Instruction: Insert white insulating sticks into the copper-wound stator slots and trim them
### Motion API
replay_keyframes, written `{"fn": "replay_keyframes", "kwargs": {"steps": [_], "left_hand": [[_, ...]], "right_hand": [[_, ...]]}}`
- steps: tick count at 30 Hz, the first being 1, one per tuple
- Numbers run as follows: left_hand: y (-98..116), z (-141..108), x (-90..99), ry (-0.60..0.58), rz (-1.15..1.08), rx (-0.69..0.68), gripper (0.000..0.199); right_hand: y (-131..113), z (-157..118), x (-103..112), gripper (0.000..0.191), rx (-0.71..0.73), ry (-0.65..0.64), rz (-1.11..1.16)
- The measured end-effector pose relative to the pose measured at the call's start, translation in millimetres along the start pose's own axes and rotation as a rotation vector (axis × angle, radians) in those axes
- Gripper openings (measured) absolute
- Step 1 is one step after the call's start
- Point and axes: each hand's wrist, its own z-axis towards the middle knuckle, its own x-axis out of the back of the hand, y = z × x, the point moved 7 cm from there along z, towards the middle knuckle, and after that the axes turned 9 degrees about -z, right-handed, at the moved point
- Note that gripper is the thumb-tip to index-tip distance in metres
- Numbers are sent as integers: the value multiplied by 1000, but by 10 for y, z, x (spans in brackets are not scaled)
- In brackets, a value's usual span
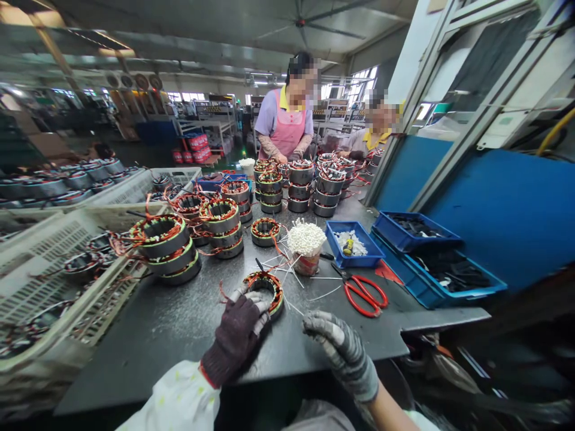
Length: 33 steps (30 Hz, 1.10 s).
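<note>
My left hand (240,326), in a dark glove with pale fingertips, grips the near left side of a ring-shaped wound coil core (275,293) that lies on the dark metal table (179,335). To the right of the core, my right hand (341,347) in a grey striped glove hovers over the table's front part. Its fingers are bent together at the tip of a thin white strip (294,306). Behind the core stands a tub (308,263) packed with white-tipped strips (306,236), with several loose strips around it.
Red-handled scissors (366,295) lie right of the tub, near a small blue tray (354,258). Stacked blue bins (476,291) stand farther right. Stacks of cores (222,230) fill the left and back; white crates (85,239) line the left. Two people (287,123) work across the table.
</note>
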Motion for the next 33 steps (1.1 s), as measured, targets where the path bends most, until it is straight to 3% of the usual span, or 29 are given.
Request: {"fn": "replay_keyframes", "kwargs": {"steps": [8,12,16,18,23,28,33], "left_hand": [[4,6,3,-3,20,-23,20],[-2,-18,-22,-29,42,-24,25],[-1,-44,-13,-15,76,-3,30],[7,-49,1,3,92,-4,30],[37,-12,53,76,123,-65,29],[65,28,70,131,132,-125,22],[-23,-23,12,112,120,-83,24]], "right_hand": [[-131,-34,-145,31,50,-170,78],[-91,-108,-156,25,-46,-191,96],[7,-231,-303,25,-138,-268,85],[67,-248,-379,24,-128,-246,50],[191,-197,-392,34,5,-43,-16],[285,-322,-435,58,61,-110,-71],[297,-375,-471,72,221,-37,-197]]}}
